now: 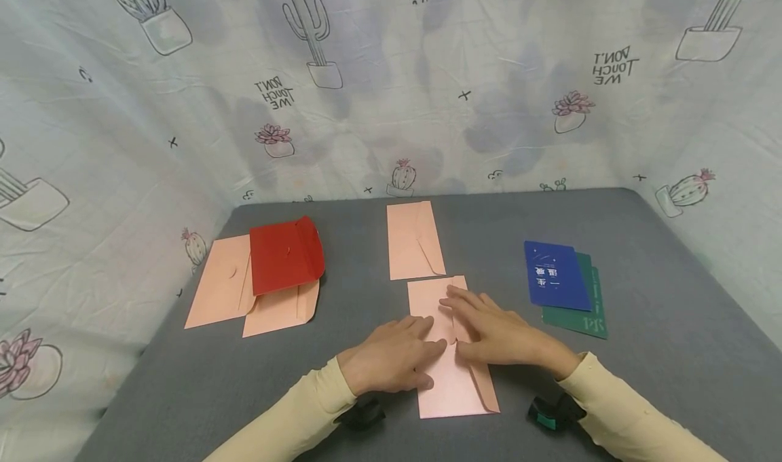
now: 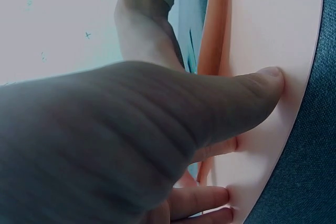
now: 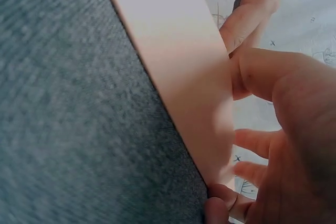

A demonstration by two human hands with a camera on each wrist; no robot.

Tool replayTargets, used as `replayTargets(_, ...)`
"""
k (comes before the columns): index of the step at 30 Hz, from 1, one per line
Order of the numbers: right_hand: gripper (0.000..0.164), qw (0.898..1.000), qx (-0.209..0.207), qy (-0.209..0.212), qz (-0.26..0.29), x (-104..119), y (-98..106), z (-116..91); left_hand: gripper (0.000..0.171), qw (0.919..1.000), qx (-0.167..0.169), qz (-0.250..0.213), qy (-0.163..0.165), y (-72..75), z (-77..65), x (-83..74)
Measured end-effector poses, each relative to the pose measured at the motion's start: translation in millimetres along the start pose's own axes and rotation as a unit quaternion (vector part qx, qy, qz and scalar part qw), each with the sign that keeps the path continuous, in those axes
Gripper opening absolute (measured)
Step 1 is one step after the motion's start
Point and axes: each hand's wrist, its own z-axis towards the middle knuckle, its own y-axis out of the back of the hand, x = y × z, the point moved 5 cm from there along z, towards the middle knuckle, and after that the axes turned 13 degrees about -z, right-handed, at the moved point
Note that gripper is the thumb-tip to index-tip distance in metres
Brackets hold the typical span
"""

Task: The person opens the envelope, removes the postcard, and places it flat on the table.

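Observation:
A pale pink envelope (image 1: 441, 389) lies upright on the table in front of me, its long flap (image 1: 484, 384) folded along the right side. My left hand (image 1: 394, 357) rests on the envelope's left half with the fingers spread. In the left wrist view its thumb (image 2: 257, 90) presses on the paper, away from the raised flap edge. My right hand (image 1: 504, 330) lies over the flap, fingers extended toward the top and thumb near the middle of the flap's edge. In the right wrist view, its fingertips (image 3: 249, 140) line the flap.
Another pink envelope (image 1: 406, 241) lies just beyond. At the left, a red envelope (image 1: 275, 262) overlaps two pink envelopes (image 1: 214, 289). A blue card (image 1: 556, 275) lies on green cards (image 1: 574, 319) at the right. A patterned cloth (image 1: 379, 109) hangs behind the grey table (image 1: 348, 258).

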Motion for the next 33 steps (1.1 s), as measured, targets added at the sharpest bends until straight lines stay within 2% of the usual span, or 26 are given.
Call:
replayTargets(7, 0.061, 1.000, 0.004, 0.012, 0.024, -1, 3, 0, 0.054, 1.0000, -0.002, 0.005, -0.001, 1.1, -1.0, -0.5)
replayTargets(14, 0.033, 0.999, -0.008, 0.039, 0.032, -1, 9, 2, 0.054, 1.0000, -0.002, 0.001, 0.000, 1.9, -1.4, -0.7)
replayTargets(18, 0.022, 0.997, -0.022, 0.057, 0.046, -2, 12, 2, 0.054, 1.0000, -0.001, -0.003, 0.002, 1.0, -1.1, -0.4)
replayTargets(21, 0.018, 0.995, -0.052, 0.064, 0.047, -1, 16, 2, 0.054, 1.0000, -0.001, -0.003, 0.001, 0.3, -1.0, -0.3)
replayTargets(23, 0.017, 0.994, -0.079, 0.059, 0.044, -2, 19, 2, 0.055, 1.0000, -0.002, -0.001, 0.000, 0.2, -0.9, -0.3)
replayTargets(26, 0.016, 0.993, -0.113, 0.029, 0.032, -4, 26, 1, 0.055, 1.0000, -0.003, 0.001, -0.001, 0.3, -1.0, -0.2)
replayTargets(30, 0.019, 0.991, -0.129, -0.025, 0.028, -9, 32, 0, 0.055, 1.0000, -0.002, -0.001, 0.001, 0.1, -1.2, -0.4)
replayTargets(33, 0.018, 0.988, -0.149, -0.035, 0.002, -9, 34, 0, 0.055, 1.0000, -0.001, -0.004, 0.004, 0.4, -1.3, -0.6)
